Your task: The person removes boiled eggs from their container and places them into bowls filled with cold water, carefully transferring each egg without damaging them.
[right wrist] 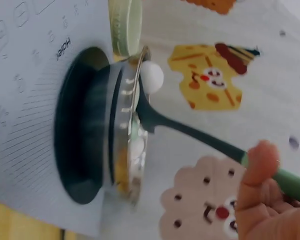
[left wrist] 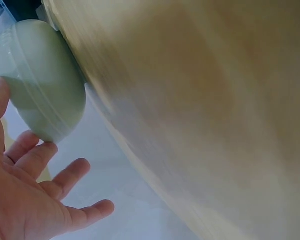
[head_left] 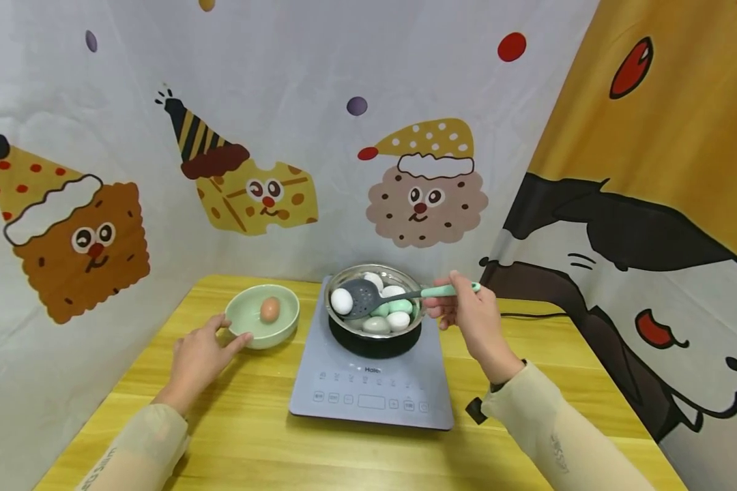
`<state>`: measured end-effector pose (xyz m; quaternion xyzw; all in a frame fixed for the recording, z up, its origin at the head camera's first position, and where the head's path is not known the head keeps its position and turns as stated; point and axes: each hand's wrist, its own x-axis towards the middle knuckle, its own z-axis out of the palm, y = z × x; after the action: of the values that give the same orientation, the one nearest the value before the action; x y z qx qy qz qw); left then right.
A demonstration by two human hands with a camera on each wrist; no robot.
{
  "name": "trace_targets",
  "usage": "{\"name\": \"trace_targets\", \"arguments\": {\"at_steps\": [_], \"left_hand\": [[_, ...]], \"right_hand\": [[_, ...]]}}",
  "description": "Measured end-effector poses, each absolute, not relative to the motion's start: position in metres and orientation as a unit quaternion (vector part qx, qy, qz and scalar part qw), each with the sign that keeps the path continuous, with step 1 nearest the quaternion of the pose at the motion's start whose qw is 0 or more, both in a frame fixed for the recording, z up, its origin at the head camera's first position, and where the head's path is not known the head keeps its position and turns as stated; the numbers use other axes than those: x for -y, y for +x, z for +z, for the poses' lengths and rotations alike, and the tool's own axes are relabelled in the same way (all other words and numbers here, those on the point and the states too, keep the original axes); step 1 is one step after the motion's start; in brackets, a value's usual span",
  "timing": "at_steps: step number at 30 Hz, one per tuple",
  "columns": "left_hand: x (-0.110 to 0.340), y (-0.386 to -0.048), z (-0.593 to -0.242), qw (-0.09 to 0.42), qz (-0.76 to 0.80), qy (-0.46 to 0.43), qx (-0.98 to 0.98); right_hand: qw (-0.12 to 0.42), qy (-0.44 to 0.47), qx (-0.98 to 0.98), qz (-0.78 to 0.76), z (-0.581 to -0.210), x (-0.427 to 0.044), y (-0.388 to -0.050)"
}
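Observation:
My right hand [head_left: 475, 320] grips the green handle of a slotted spoon [head_left: 364, 299] with a dark grey, perforated head. That head is over a steel pot [head_left: 377, 335] holding several white and pale green eggs [head_left: 399, 321]. A white egg [right wrist: 152, 77] rests against the spoon's head, level with the pot's rim. To the left, a pale green bowl [head_left: 236, 326] contains one brown egg [head_left: 270, 310]. With spread fingers, my left hand [head_left: 199, 354] touches the bowl's near left side; its thumb and fingertips meet the outer wall in the left wrist view [left wrist: 40, 80].
The pot stands on a dark round base on a flat Haier induction cooker [head_left: 319, 402], on a wooden table [head_left: 246, 436]. A cartoon-printed cloth [head_left: 331, 198] hangs behind and to both sides. A black cable [head_left: 534, 315] lies at the back right.

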<state>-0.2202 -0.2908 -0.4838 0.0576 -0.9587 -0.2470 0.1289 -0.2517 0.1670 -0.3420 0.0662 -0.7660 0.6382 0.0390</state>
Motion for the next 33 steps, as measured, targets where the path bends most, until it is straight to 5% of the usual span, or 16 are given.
{"name": "trace_targets", "arguments": {"at_steps": [6,13,33], "left_hand": [[0.290,-0.222,-0.477,0.140,-0.243,0.053,0.959],[0.288,-0.222,-0.473,0.142,-0.229,0.047,0.962],[0.291,-0.221,-0.481,0.110,-0.234,0.061,0.964]], "right_hand": [[-0.020,0.047,0.712,0.701,-0.349,-0.186,-0.249],[0.001,0.065,0.686,0.725,-0.338,-0.177,-0.238],[-0.088,0.074,0.645,0.755,-0.375,-0.038,-0.227]]}}
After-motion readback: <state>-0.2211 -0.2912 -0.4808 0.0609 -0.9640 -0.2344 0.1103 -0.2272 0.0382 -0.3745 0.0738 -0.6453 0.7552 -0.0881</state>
